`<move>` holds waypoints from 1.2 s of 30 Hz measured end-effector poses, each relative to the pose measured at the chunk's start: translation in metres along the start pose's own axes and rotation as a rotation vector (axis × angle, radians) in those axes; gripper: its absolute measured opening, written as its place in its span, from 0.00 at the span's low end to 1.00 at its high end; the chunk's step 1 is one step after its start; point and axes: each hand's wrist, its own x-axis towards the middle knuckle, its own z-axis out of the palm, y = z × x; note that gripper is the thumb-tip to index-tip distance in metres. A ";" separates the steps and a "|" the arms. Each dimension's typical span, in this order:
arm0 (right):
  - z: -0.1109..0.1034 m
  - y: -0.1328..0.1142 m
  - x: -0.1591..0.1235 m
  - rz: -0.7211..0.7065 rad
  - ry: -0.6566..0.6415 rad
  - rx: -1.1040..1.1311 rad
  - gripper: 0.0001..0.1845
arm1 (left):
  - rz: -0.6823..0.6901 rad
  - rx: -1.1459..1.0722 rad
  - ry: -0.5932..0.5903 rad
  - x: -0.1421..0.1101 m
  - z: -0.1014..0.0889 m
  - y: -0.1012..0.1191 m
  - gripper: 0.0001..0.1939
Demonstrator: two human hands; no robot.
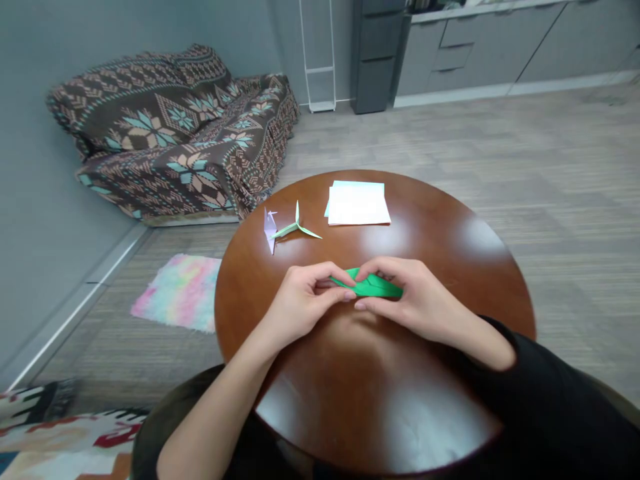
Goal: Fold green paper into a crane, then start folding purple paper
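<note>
Head camera: the left hand [303, 303] and right hand [417, 300] curl nearly closed, pinching a folded green paper [374, 285] from either end over a round wooden table [440, 230]. Just ahead lie a paper crane [270, 230], a pale green folded paper [295, 228] and a white paper stack [359, 203].

A bright green origami paper [377, 287], folded into a long narrow shape with a crease along it, lies nearly level, its left end tapering to a point, its top edge partly hidden
</note>
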 end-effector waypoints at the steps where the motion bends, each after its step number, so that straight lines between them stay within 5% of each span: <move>1: 0.000 0.000 0.000 -0.006 0.007 -0.006 0.10 | 0.003 0.000 0.002 0.000 0.000 0.000 0.06; 10: 0.000 0.003 0.001 -0.176 0.074 -0.039 0.03 | 0.005 -0.218 0.052 0.004 0.002 -0.002 0.04; 19: 0.002 0.000 -0.002 0.109 0.148 0.078 0.17 | 0.056 -0.222 0.127 0.000 0.002 0.002 0.06; 36: 0.001 -0.006 -0.003 0.195 0.081 0.180 0.07 | 0.043 -0.230 0.128 -0.001 0.005 0.000 0.08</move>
